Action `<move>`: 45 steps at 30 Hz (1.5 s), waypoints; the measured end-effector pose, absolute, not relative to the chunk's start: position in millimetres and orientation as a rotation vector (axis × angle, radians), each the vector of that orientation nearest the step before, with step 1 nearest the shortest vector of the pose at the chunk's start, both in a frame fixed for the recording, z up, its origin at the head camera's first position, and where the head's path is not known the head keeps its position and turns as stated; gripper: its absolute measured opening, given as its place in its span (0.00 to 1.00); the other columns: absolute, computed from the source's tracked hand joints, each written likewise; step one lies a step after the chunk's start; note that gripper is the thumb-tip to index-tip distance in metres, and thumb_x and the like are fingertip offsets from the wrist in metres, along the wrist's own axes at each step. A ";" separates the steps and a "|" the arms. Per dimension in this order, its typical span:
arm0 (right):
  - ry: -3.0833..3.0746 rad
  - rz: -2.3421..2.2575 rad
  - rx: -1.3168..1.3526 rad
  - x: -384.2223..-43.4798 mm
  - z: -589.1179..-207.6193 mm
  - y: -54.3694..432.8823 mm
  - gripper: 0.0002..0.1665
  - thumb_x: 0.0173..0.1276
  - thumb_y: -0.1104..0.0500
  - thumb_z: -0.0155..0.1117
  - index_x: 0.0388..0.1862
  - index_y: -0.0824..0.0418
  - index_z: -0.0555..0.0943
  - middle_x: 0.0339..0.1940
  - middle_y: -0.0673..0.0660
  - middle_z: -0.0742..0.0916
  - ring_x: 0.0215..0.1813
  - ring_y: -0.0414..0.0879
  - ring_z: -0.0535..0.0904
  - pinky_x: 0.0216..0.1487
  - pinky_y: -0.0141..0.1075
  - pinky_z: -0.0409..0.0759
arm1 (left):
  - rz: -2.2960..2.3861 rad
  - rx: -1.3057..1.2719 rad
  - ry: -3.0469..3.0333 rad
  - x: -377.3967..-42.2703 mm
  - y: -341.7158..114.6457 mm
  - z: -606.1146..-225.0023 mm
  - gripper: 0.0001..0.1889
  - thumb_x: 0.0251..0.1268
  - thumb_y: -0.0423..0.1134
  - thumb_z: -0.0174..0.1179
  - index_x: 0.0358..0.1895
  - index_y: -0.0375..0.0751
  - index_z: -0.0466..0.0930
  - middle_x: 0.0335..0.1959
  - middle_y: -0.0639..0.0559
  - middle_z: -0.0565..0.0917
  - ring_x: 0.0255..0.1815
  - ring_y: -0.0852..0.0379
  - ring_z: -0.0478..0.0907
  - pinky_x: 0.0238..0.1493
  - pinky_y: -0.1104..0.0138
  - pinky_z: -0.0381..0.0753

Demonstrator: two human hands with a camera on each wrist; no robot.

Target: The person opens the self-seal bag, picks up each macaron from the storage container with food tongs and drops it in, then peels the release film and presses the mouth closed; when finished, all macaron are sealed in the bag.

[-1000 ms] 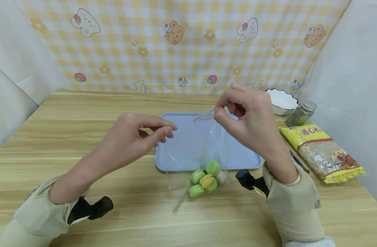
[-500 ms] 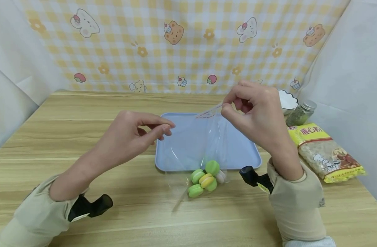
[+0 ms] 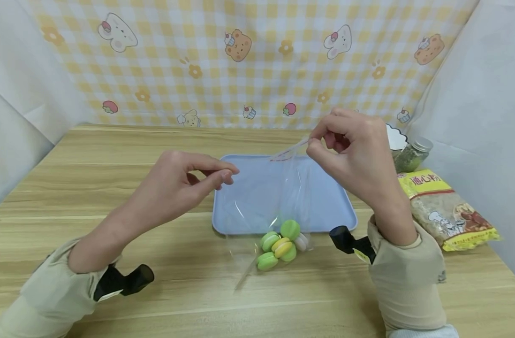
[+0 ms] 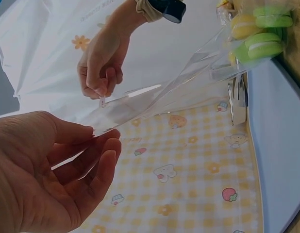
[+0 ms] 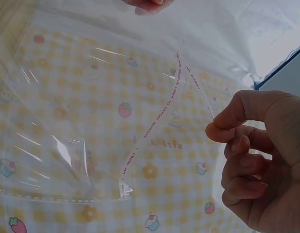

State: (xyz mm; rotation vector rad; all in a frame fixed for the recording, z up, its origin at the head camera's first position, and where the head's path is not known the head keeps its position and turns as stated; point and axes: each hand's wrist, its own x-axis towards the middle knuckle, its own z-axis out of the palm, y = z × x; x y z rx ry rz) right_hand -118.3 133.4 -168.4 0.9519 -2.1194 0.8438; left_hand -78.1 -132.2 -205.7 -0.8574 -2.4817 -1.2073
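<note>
A clear plastic bag [image 3: 249, 206] hangs over the table, with several green, yellow and white macarons [image 3: 281, 247] at its bottom. My left hand [image 3: 185, 180] pinches the bag's top edge between thumb and forefinger, seen close in the left wrist view. My right hand [image 3: 350, 150] pinches the end of a thin liner strip [image 5: 201, 90] with red print. In the right wrist view this strip runs free from my fingertips to a bend, where it meets the printed adhesive edge [image 5: 157, 116] still lying along the bag. My other right fingers are curled in.
A pale blue tray [image 3: 333, 206] lies behind the bag. At the right are a yellow-ended pasta packet [image 3: 447, 206], a glass jar of green herbs [image 3: 413, 154] and a white scalloped dish [image 3: 397, 139], partly behind my right hand. A checked cloth [image 3: 261, 70] hangs behind.
My right hand has moved right and slightly up, drawing the liner strip farther from the bag's edge. My left hand and the macarons have barely moved.
</note>
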 end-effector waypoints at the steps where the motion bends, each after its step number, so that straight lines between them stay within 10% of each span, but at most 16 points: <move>1: -2.121 0.842 0.951 -118.4 -168.4 133.8 0.12 0.50 0.72 0.51 0.16 0.61 0.79 0.15 0.50 0.70 0.20 0.39 0.61 0.21 0.31 0.57 | -1.209 -0.859 -2.481 -78.2 -132.1 -205.6 0.08 0.61 0.29 0.60 0.41 0.39 0.86 0.33 0.56 0.85 0.30 0.68 0.80 0.26 0.71 0.79; 45: -2.163 0.792 0.864 -119.3 -163.8 142.6 0.12 0.51 0.71 0.52 0.15 0.61 0.78 0.15 0.50 0.71 0.20 0.37 0.62 0.22 0.30 0.59 | -1.204 -0.815 -2.519 -79.8 -132.7 -205.1 0.07 0.64 0.32 0.58 0.40 0.40 0.86 0.30 0.54 0.85 0.28 0.64 0.80 0.28 0.69 0.80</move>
